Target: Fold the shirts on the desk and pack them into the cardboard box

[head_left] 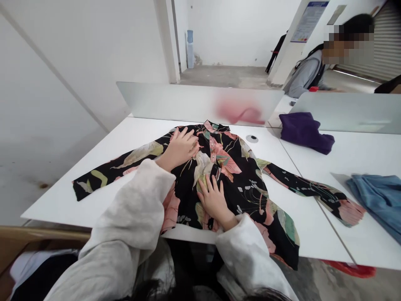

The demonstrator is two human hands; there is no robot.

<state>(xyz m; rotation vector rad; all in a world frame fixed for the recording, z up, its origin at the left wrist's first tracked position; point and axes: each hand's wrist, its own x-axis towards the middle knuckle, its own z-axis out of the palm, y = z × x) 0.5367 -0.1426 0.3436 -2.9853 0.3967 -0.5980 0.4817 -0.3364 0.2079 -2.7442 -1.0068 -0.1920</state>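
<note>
- Pale, loose sleeves fill the foreground, reaching forward over the near edge of a white worktop.
- The left hand lies flat on the upper part of a floral shirt, near the shoulder, fingers spread and grasping nothing.
- The right hand, lower and closer to the wearer, rests palm down near the middle of the garment, its fingers likewise apart and free of any grip.
- The black shirt, patterned in pink, green and cream, lies spread on the worktop, collar pointing away and both arms stretched outward; one corner of its hem hangs past the near edge.
- At right, one shirt cuff lies across the seam between two panels, near folded blue fabric. Purple cloth sits farther back.
- A round cable grommet shows beside the shirt's shoulder. Behind it stands a frosted screen, a blurred pinkish-red shape visible through it.
- In the background, a person in grey is at the far side, upper right; a water dispenser stands by the wall.
- At lower left is a brown box with white and black material inside.
</note>
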